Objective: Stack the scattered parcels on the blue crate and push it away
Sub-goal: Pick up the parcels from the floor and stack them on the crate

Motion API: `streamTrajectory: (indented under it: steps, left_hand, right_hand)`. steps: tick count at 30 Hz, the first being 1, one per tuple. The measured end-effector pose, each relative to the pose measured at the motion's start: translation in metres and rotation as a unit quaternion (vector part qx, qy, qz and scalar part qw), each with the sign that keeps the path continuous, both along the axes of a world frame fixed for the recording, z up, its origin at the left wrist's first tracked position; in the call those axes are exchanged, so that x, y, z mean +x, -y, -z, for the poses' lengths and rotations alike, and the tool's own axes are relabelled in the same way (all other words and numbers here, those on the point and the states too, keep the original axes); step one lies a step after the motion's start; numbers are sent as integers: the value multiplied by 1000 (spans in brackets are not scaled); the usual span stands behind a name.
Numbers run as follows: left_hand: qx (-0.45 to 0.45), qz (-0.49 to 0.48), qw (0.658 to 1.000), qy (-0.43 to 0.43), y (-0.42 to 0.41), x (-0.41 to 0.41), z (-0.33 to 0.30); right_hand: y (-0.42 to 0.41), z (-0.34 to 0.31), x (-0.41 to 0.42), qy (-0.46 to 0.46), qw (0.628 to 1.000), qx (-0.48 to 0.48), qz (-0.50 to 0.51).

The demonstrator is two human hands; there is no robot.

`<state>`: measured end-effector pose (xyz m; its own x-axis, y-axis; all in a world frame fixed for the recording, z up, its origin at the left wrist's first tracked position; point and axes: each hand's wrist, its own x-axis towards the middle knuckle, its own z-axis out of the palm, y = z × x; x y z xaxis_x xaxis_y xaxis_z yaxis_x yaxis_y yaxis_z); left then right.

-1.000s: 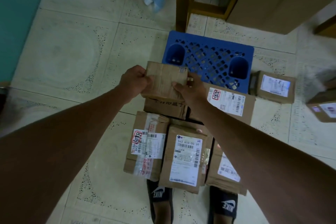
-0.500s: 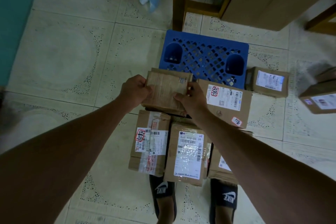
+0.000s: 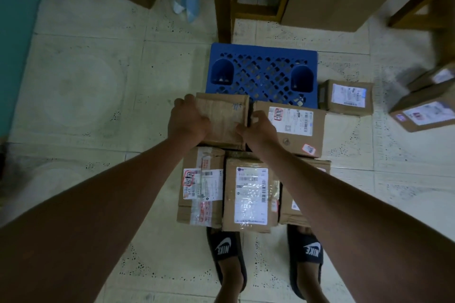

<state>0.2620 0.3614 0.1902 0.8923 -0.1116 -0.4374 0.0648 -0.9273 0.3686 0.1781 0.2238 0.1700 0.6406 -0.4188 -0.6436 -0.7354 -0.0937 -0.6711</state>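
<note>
— Two hands on one parcel [image 3: 222,119]: our left hand [image 3: 187,122] grips its left edge, our right hand [image 3: 258,128] pinches its right edge.

— Which way does it run?

— Long axis away from us, far end reaching the near edge of the blue crate [image 3: 262,74]. It sits atop the pile, just beside the labelled box [image 3: 293,128].

— And the ground around us?

— Pale patterned tiles [image 3: 86,96]. Open floor lies to our left; a wooden frame [image 3: 222,0] stands right behind the crate, and small boxes [image 3: 347,97] crowd its right.
</note>
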Motion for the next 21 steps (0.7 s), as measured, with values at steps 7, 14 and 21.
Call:
streamTrajectory:
  steps: [7,14,21]
  left_hand:
    - [-83,99,991,-35,91,-23,-71]
    - [-163,106,976,-99,256,-75,-126]
    - [-170,120,967,-146,420,-160,-146]
  right_hand:
    - [88,-65,-44,-39,996,-14,74]
    - [245,-131,-126,-18,981,8,194]
    - [404,-149,-255,-22,960,-29,278]
